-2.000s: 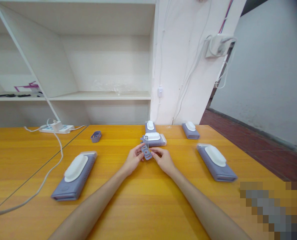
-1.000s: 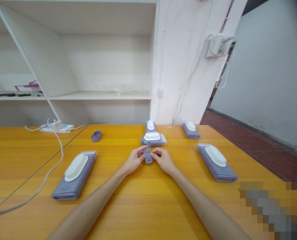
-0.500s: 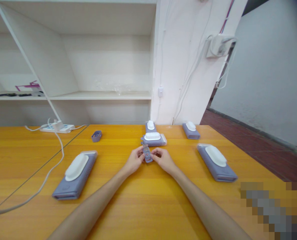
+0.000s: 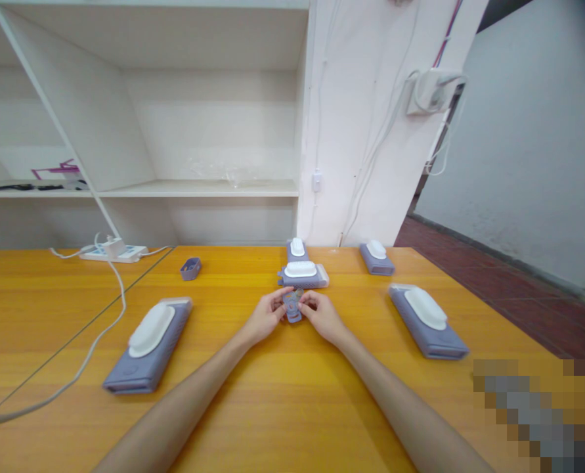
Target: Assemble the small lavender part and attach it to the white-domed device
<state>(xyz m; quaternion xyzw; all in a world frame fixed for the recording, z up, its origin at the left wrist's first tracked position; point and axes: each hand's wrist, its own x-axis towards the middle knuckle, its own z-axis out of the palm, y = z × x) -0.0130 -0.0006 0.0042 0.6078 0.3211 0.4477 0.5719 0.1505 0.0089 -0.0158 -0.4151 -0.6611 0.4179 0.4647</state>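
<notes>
Clear end of the small grey-purple plastic piece now tips right, versus its left lean half a second ago. Head cam view: left hand and right hand both have it pinched in their fingertips, just in front of a purple-grey case with a ribbed white oval top. Hollow little purple cup sits off left. Table's shiny orange wood grain, with a white power strip at the back, plain white shelving behind, dark red floor on the right.

Bright, even light | soft shadow on tabletop | lower-right corner pixelated
</notes>
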